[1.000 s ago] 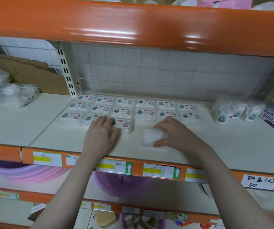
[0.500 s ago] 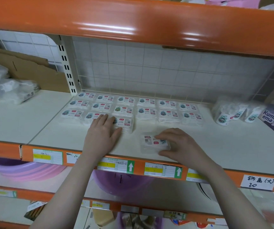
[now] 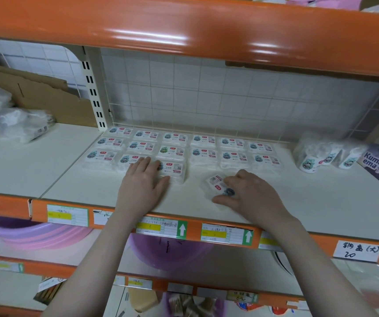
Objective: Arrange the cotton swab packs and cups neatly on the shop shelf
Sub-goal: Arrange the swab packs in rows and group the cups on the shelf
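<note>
On the white shelf, the left hand lies flat with straight fingers on the front row of cotton swab packs. The right hand holds one loose pack with curled fingers, tilted, just in front of the rows. The wrapped cups lie on the shelf to the right, apart from the packs.

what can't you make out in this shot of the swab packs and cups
Head view:
- Loose pack: motion-blurred, partly under the right hand.
- Front-row pack: label half covered by the left hand.
- Cups: blurred in plastic, count unclear.
- Pack label text: too small.
</note>
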{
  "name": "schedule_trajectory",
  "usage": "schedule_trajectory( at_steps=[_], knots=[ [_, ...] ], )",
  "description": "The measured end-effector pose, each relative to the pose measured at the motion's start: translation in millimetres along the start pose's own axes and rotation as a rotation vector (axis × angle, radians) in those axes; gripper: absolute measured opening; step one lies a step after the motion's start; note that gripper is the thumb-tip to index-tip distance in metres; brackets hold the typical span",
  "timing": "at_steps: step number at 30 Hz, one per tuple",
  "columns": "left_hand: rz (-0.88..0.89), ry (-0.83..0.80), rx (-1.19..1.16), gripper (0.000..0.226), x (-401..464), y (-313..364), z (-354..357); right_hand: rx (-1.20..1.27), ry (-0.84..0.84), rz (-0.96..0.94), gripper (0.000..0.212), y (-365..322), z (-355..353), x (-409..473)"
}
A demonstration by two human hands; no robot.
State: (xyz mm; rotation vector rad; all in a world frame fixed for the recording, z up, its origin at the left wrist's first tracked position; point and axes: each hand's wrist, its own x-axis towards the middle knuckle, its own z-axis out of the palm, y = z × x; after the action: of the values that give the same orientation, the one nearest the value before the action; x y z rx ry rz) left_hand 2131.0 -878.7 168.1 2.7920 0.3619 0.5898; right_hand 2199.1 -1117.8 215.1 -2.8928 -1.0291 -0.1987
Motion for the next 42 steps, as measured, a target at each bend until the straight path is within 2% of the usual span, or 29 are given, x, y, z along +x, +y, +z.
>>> schedule_trajectory(
  at_steps=[3,7,9,11,14,17,21,23,31,37,42],
  knots=[
    [-0.001,0.0,0.005,0.074,0,1,-1,0.118,-0.093,-0.074,0.057,5,-10,3],
    [0.001,0.004,0.009,0.073,0,0,-1,0.403,-0.409,-0.217,0.061,20,-26,21],
    [-0.003,-0.002,0.007,0.073,0,1,-1,0.409,-0.515,-0.258,0.063,24,-29,31],
    [-0.008,-0.002,0.003,0.072,1,1,-1,0.389,-0.538,-0.279,0.064,27,-29,39],
    [-0.01,-0.001,-0.001,0.067,1,2,-1,0.347,-0.494,-0.282,0.065,26,-27,42],
    [-0.007,-0.005,0.0,0.065,0,2,-2,0.31,-0.361,-0.212,0.064,21,-19,36],
    [-0.009,-0.004,-0.003,0.067,0,1,-2,-0.028,-0.131,-0.048,0.069,3,-6,18],
    [-0.011,-0.001,-0.002,0.066,0,1,-2,-0.097,-0.059,-0.028,0.067,-2,-3,10],
    [-0.011,0.0,-0.01,0.071,0,3,-4,0.314,-0.21,-0.167,0.051,26,-11,2],
    [-0.005,0.012,0.002,0.074,0,2,-3,0.13,0.011,-0.101,0.043,12,7,9],
    [0.0,0.025,0.002,0.064,0,2,-1,0.07,0.129,0.008,0.04,-11,19,19]
  ],
)
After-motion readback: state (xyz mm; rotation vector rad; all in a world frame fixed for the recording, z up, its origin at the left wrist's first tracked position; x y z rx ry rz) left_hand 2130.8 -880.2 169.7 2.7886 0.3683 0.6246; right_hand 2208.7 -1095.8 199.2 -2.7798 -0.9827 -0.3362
